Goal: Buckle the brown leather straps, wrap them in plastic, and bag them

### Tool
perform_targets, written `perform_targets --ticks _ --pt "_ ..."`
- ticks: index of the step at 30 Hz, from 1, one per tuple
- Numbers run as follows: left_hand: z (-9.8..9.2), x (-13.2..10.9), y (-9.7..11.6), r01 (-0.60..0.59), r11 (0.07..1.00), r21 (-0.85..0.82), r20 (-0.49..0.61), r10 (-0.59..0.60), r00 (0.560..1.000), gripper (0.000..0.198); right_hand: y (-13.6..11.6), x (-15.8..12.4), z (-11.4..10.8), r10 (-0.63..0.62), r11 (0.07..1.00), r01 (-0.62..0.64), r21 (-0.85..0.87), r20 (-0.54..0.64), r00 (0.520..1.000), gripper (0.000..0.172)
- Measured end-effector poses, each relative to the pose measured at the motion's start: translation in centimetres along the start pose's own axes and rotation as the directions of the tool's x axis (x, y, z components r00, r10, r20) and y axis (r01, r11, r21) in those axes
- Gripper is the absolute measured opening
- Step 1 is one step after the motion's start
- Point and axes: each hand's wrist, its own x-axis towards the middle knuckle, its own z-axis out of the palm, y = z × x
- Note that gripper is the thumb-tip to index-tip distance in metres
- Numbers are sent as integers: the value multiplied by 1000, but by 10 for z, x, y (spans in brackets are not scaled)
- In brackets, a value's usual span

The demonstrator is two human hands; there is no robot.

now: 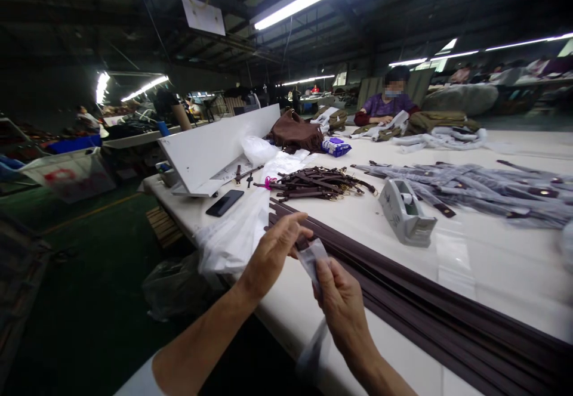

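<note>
A dark brown strap [303, 243] shows its end at the mouth of a clear plastic sleeve [316, 255], just over the table's near edge. My left hand [280, 242] is closed around the strap's end, its fingers partly hiding it. Lower and to the right, my right hand [340, 291] pinches the sleeve between thumb and fingers. More of the plastic hangs below it, blurred, past the table edge. Beside both hands runs a long bundle of dark brown straps [403, 282], laid flat across the table.
Beyond my hands lie a heap of short straps with buckles [313, 182] and a black phone [225, 203]. A grey tape dispenser [406, 214] stands to the right, near sleeved straps [505, 190]. A white board [219, 145] rises at left. A co-worker [388, 107] sits across the table.
</note>
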Motion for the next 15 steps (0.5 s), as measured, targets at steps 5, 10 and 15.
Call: perform_targets --ticks 5,10,15 --pt "-22 17 42 203 932 300 474 -330 816 53 -11 -6 -5 -167 960 201 -193 181 969 37" --pt "-21 7 39 382 819 427 629 -573 525 65 -19 -10 -9 -246 902 311 -301 236 940 15" --pt "-16 2 35 416 846 333 576 -532 620 60 -21 -7 -10 -326 801 432 -414 303 895 11"
